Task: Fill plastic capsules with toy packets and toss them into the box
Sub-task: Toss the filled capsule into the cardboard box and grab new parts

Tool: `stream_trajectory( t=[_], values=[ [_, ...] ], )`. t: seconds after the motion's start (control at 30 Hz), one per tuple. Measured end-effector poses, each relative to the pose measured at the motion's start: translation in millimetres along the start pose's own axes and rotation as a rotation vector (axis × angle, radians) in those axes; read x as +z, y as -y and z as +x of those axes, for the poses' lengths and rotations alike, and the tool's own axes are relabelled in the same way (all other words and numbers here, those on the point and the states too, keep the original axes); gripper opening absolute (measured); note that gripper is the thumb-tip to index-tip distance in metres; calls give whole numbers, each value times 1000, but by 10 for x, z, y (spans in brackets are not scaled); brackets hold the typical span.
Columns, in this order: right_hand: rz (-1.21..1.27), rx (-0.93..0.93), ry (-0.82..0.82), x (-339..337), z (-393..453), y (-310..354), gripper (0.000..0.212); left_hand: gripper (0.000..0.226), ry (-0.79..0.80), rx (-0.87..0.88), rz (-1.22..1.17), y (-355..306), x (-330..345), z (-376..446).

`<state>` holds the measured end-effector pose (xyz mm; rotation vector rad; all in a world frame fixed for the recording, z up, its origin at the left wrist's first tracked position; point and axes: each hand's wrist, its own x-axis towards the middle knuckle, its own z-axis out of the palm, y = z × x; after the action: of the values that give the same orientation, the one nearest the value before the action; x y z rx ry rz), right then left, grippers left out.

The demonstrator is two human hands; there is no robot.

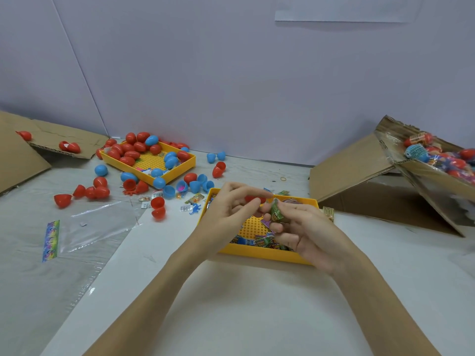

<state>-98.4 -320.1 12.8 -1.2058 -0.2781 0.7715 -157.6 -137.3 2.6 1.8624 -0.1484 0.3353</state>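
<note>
Far to my left on the tabletop (257, 317) a flattened cardboard sheet (23, 155) carries a few red capsule pieces, and nearer me lies a clear plastic bag (97, 227) with a rainbow-printed header. Next comes the far yellow tray (180, 170), heaped with red and blue capsule halves (133, 147), and more of them are scattered loose around it among stray packets.

Just ahead of me, over the near yellow tray (259, 254), my left hand (231, 209) has its fingers curled round a red capsule half (253, 199) (only a sliver of red shows between the fingers). My right hand (303, 227) sits just beside it, almost touching, its grip pinching a green toy packet (279, 214) between thumb and fingertips, with the packet's top close to the capsule half. More toy packets (264, 240) lie in the tray beneath both hands.

Off to my right the cardboard box (424, 170) stands tipped, flaps spread, with filled capsules (442, 155) piled inside it, well apart from my hands.
</note>
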Motion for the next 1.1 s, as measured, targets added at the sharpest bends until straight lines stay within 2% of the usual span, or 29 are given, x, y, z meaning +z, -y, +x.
stream_trajectory(
  t=[0.37,0.5,0.63,0.7,0.8,0.93,1.03,1.1],
  values=[
    [-129,79,49,52,-23,-4,31,7,2,-165,-88,-24,-20,3],
    [-175,-7,-112,62,15,-48,39,6,-97,-151,-41,10,-19,19],
    [-427,-176,-190,18,18,-99,15,6,-132,-110,40,36,-7,17],
    [-435,-211,-224,5,26,-119,8,9,-122,-116,-4,33,-12,17],
    [-324,-266,-333,-1,37,-116,17,21,-124,-145,-150,11,-32,16],
    [-295,-346,-442,-3,36,-113,19,29,-136,-123,-208,-5,-17,10],
    [-372,-362,-447,42,34,-138,21,41,-118,-119,-181,-11,16,11],
    [-412,-349,-416,67,35,-155,22,39,-115,-138,-134,-13,20,17]
  ],
)
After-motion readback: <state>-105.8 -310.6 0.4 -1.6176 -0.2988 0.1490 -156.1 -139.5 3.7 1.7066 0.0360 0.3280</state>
